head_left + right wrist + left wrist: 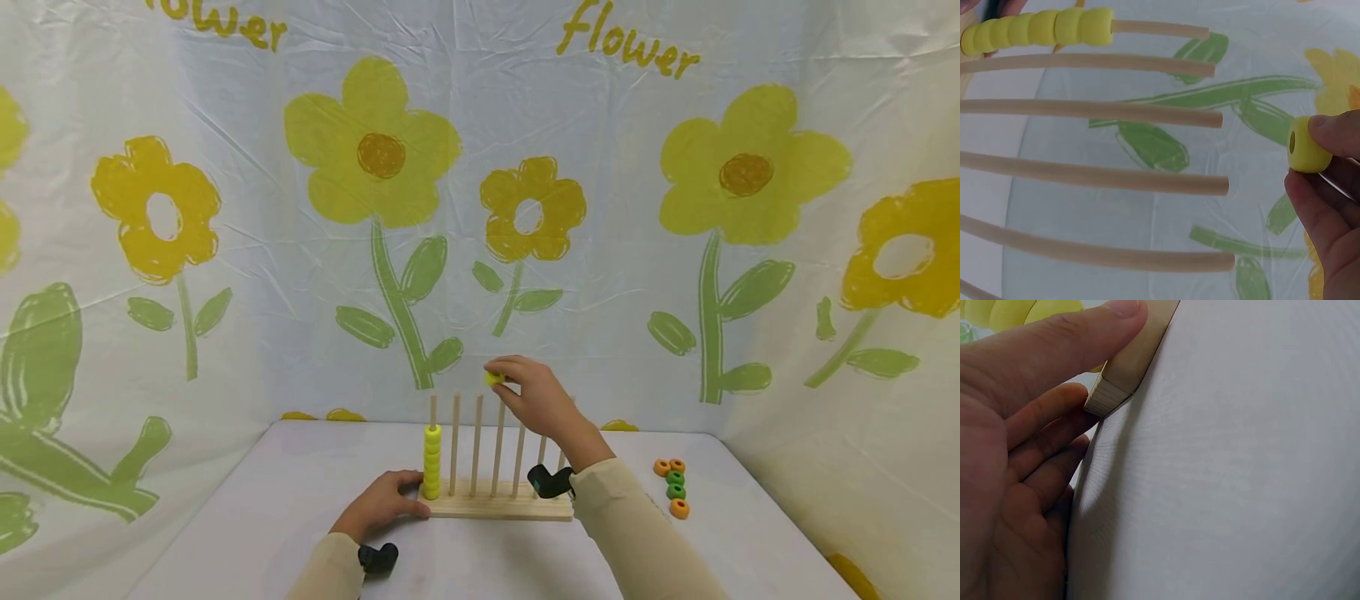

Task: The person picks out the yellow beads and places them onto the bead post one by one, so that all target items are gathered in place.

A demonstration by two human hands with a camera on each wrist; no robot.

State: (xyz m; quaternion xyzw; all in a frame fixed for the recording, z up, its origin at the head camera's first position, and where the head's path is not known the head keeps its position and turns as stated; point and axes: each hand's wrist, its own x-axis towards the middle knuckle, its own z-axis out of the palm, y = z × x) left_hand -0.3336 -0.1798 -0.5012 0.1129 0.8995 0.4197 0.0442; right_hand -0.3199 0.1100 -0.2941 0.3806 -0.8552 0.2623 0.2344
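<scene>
My right hand (536, 398) pinches a yellow bead (1307, 145) between thumb and fingers, above the tops of the wooden rods (477, 442). The bead's hole faces the rods in the right wrist view. My left hand (384, 502) grips the left end of the wooden base (498, 507); its thumb lies on the front and its fingers are round the back corner in the left wrist view. On the leftmost rod sits a stack of several yellow beads (432, 463), with the bare rod tip sticking out above. The rods beside it carry no beads.
Right of the rack, several loose beads lie on the white table (247, 517): orange ones (679, 508) and green ones (676, 492). A cloth printed with flowers (615, 350) hangs behind the table and along its sides.
</scene>
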